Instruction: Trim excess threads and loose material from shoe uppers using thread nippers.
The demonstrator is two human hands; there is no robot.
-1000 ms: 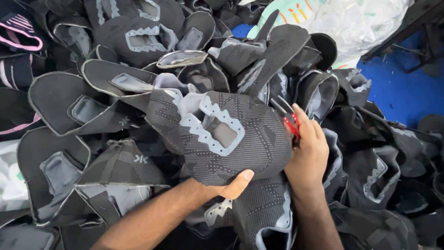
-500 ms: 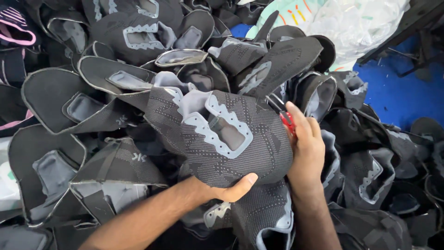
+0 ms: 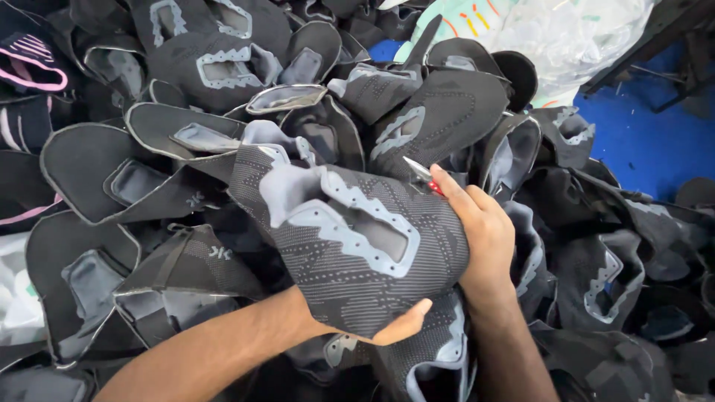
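Since a second ago I see the shoe upper [image 3: 357, 253] turned slightly, snips now poking above it | left hand [image 3: 387, 327] — closed under its lower edge, thumb showing | right hand [image 3: 477, 231] gripping its right side at frame centre, fingers closed on red-handled snips [image 3: 423, 176] | pile of dark uppers [image 3: 186, 97] all around.

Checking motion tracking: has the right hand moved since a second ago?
No, barely. The right hand with the red-handled snips sits at the same edge of the grey knit shoe upper, just as near the blue floor.
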